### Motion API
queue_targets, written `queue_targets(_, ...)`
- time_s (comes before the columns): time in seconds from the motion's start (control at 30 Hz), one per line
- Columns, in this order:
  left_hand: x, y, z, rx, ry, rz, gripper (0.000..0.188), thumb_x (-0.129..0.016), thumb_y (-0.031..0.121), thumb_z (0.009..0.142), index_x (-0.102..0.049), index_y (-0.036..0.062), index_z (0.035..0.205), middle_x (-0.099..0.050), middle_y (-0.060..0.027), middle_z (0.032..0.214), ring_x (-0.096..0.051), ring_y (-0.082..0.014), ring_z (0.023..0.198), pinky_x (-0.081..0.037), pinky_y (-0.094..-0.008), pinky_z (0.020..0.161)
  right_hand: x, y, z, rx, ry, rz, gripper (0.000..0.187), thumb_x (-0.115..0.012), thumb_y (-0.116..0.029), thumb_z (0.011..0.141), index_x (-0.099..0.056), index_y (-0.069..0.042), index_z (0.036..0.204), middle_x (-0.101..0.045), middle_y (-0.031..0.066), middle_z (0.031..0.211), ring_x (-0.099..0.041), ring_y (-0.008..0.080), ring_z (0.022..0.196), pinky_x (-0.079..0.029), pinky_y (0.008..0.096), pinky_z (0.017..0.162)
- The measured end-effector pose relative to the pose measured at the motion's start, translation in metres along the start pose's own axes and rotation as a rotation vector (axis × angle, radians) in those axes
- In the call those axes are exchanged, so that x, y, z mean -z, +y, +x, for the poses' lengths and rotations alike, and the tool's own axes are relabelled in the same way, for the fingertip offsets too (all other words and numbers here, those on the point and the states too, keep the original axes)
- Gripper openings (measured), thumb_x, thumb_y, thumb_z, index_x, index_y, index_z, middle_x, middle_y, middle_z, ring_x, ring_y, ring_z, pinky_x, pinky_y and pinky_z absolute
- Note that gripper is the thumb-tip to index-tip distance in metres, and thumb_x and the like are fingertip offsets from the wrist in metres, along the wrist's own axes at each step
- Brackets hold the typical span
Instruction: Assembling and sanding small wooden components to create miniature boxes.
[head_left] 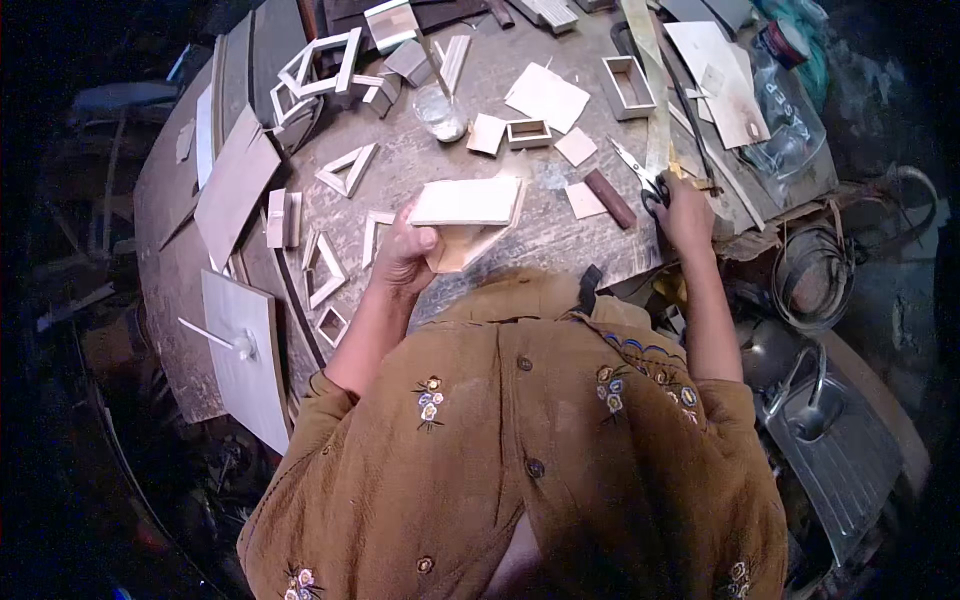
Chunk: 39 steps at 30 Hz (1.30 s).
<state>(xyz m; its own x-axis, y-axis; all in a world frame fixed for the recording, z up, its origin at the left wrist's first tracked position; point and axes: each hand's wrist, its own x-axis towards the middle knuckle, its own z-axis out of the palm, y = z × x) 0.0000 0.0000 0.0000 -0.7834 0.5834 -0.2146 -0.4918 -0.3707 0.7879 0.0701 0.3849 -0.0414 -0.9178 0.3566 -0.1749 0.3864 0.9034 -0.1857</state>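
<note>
My left hand (403, 250) is closed around a small, pale wooden box-like piece (467, 203) with slanted sides, held above the near edge of the workbench, thumb on its near side. Over at the right of the bench, my right hand (686, 216) has its fingers curled at the black handles of a pair of scissors (648, 182), whose blades point away to the left. A yellow object (690, 178) sits right beside those fingertips, partly covered. Left of the scissors lie a dark brown wooden strip (610, 198) and a thin square wood piece (584, 201).
Triangular wooden frames (347, 171) and offcuts are scattered at the left. A glass jar (440, 112) holding a stick and whitish stuff stands mid-bench. Small open boxes (627, 87) lie beyond. A board (245, 350) with a white blob and stick rests at left; a metal sink (835, 450) is at lower right.
</note>
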Motion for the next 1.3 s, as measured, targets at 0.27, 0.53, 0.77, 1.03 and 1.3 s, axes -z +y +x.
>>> queue_targets(0.27, -0.015, 0.024, -0.002, 0.021, -0.072, 0.076, 0.099, -0.085, 0.038, 0.058, -0.040, -0.0025, 0.137, -0.054, -0.0247, 0.130, -0.057, -0.0377, 0.118, -0.043, -0.0490, 0.104, -0.001, 0.013, 0.021, 0.055, -0.087, 0.064, 0.034, -0.072, -0.016, 0.071, -0.065, -0.009, 0.104, -0.067, 0.0190, 0.091, -0.064, 0.0411, 0.088, -0.051, 0.0494, 0.075)
queue_targets(0.53, -0.023, 0.019, 0.001, 0.011, -0.066, -0.214, 0.097, -0.085, 0.035, 0.058, -0.041, -0.0018, 0.137, -0.052, -0.0236, 0.132, -0.055, -0.0401, 0.118, -0.044, -0.0508, 0.103, 0.046, -0.014, -0.025, 0.206, -0.359, 1.319, 0.056, -0.077, -0.011, 0.074, -0.054, -0.006, 0.124, -0.051, -0.0056, 0.086, -0.049, 0.0028, 0.072, -0.040, 0.0154, 0.064)
queue_targets(0.77, -0.043, 0.020, 0.008, 0.010, -0.081, -0.151, 0.107, -0.084, 0.046, 0.059, -0.036, -0.0013, 0.142, -0.047, -0.0262, 0.138, -0.051, -0.0464, 0.121, -0.043, -0.0523, 0.104, 0.078, -0.074, -0.067, 0.510, -0.229, 0.901, 0.083, -0.089, -0.043, 0.058, -0.054, -0.005, 0.123, -0.052, 0.0016, 0.081, -0.047, 0.0103, 0.061, -0.038, 0.0261, 0.054)
queue_targets(1.03, -0.045, 0.031, 0.010, 0.001, -0.119, -0.187, 0.080, -0.085, 0.024, 0.059, -0.051, -0.0014, 0.127, -0.062, -0.0150, 0.120, -0.062, -0.0259, 0.110, -0.047, -0.0417, 0.102, 0.089, -0.080, -0.063, 0.602, -0.313, 0.905, 0.084, -0.090, -0.043, 0.054, -0.060, -0.004, 0.122, -0.057, 0.0031, 0.085, -0.049, 0.0093, 0.063, -0.039, 0.0233, 0.055)
queue_targets(1.3, -0.034, 0.063, 0.011, -0.021, -0.234, 0.411, 0.077, -0.086, 0.025, 0.054, -0.059, -0.0036, 0.121, -0.067, -0.0107, 0.111, -0.065, -0.0184, 0.101, -0.048, -0.0313, 0.093, 0.123, -0.055, -0.049, 0.743, -0.313, 0.660, 0.074, -0.090, -0.038, 0.053, -0.065, 0.002, 0.111, -0.069, 0.0165, 0.108, -0.067, 0.0273, 0.099, -0.050, 0.0343, 0.085)
